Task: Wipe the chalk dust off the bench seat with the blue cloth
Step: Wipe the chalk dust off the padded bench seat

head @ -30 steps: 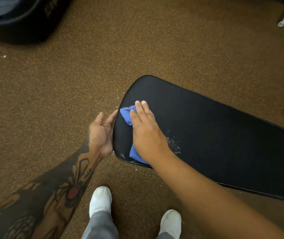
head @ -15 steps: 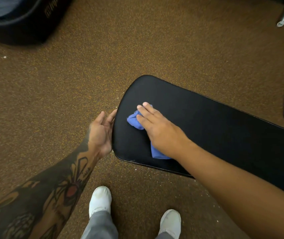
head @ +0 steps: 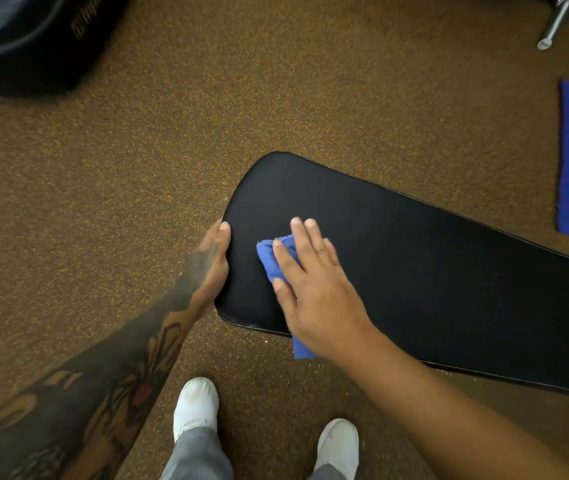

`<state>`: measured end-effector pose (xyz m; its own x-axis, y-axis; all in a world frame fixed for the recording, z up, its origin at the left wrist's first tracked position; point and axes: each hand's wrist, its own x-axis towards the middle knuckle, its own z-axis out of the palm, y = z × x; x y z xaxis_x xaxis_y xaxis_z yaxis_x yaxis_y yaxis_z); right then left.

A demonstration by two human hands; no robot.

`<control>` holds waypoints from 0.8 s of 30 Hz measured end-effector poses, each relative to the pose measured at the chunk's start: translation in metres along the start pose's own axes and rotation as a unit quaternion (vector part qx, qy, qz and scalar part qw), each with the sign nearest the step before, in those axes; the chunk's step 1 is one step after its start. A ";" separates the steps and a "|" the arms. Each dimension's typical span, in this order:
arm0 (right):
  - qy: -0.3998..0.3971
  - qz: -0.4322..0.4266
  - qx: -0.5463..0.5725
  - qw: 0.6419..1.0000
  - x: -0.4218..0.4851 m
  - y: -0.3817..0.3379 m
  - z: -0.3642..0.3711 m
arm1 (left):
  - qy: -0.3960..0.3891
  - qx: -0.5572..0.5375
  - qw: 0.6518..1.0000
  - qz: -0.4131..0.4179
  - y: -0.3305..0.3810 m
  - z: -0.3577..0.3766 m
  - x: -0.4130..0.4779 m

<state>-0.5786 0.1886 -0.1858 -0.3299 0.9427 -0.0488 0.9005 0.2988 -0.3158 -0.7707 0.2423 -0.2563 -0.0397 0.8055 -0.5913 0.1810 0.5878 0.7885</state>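
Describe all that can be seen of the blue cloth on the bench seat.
The blue cloth is a crumpled piece of soft, thin-looking fabric, mid blue, with a slightly frayed top edge. It lies on the black bench seat, near its rounded end. The right hand rests flat on it with straight fingers and hides its middle. One bunched part shows beside the fingers, toward the seat's end; a corner sticks out under the palm, past the seat's near edge. Nothing else touches it.
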 end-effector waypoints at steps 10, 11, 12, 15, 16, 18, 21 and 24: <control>0.008 0.026 -0.013 1.000 -0.022 -0.005 0.028 | 0.033 0.051 0.994 0.092 0.020 0.010 -0.015; 0.022 0.042 -0.008 0.999 -0.022 0.001 0.027 | 0.029 0.052 0.993 0.097 0.020 0.011 -0.016; 0.036 0.069 -0.003 0.997 -0.021 0.007 0.025 | 0.028 0.052 0.993 0.099 0.022 0.011 -0.018; 0.090 0.169 0.024 0.981 -0.014 0.004 0.024 | 0.037 0.057 0.994 0.084 0.019 0.011 -0.015; 0.105 0.181 0.027 0.978 -0.012 -0.007 0.027 | 0.040 0.054 0.995 0.079 0.019 0.011 -0.015; 0.108 0.149 0.027 0.983 -0.018 -0.033 0.036 | 0.047 0.069 0.992 0.090 0.018 0.011 -0.017; 0.066 0.064 0.019 0.996 -0.032 -0.038 0.039 | 0.047 0.086 0.990 0.097 0.016 0.011 -0.014; 0.074 0.059 0.011 0.995 -0.035 -0.008 0.033 | 0.038 0.077 0.991 0.101 0.016 0.009 -0.014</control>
<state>-0.5832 0.1484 -0.2128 -0.1758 0.9830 0.0536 0.9237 0.1836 -0.3363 -0.7581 0.2398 -0.2373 -0.0600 0.9125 -0.4046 0.3397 0.3998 0.8513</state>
